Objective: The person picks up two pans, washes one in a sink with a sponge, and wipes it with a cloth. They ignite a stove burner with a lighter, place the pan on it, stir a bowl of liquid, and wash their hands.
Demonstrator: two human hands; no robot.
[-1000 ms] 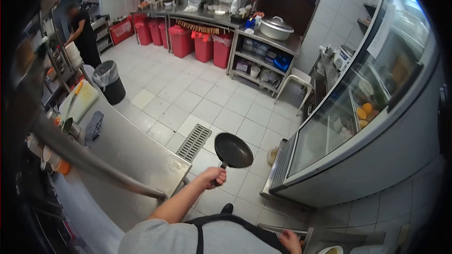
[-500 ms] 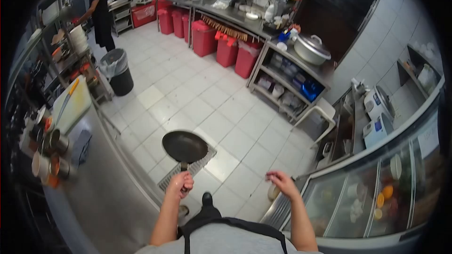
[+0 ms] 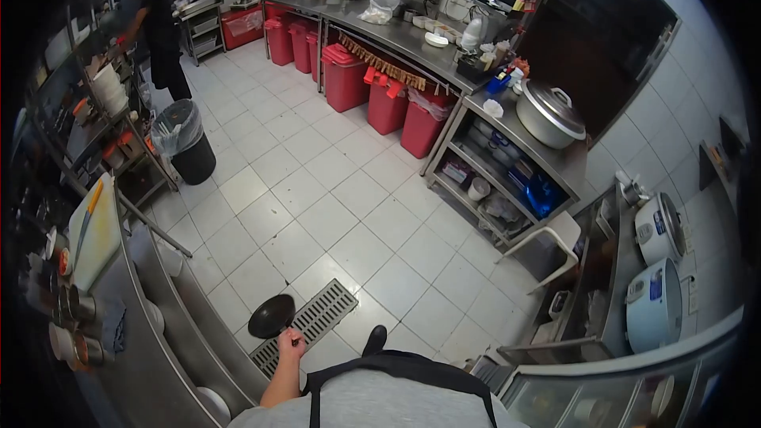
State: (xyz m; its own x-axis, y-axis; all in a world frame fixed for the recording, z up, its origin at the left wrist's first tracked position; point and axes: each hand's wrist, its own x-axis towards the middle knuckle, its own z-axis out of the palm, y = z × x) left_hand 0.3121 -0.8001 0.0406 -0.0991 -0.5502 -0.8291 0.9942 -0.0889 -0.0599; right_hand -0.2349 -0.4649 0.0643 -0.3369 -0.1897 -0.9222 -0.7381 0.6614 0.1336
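My left hand [image 3: 292, 341] is closed round the handle of a dark frying pan [image 3: 272, 316]. The pan hangs low over the tiled floor, beside the metal floor drain [image 3: 325, 306], to the right of the steel counter [image 3: 151, 349]. My right hand is out of the frame. On that counter lie a cutting board [image 3: 99, 230] and a knife with a yellow handle [image 3: 94, 197], with several metal pots [image 3: 78, 301] near them.
A person in dark clothes [image 3: 161, 40] stands at the far left, behind a black bin [image 3: 193, 160]. Red bins [image 3: 346, 79] line the far counter. A steel shelf unit [image 3: 507, 158], white chair [image 3: 547, 242], rice cooker [image 3: 658, 230] and glass-topped fridge [image 3: 634, 388] stand on the right.
The pan has moved lower and to the left with my left hand. My right hand has gone out of view. The view has shifted, showing more floor and less of the fridge.
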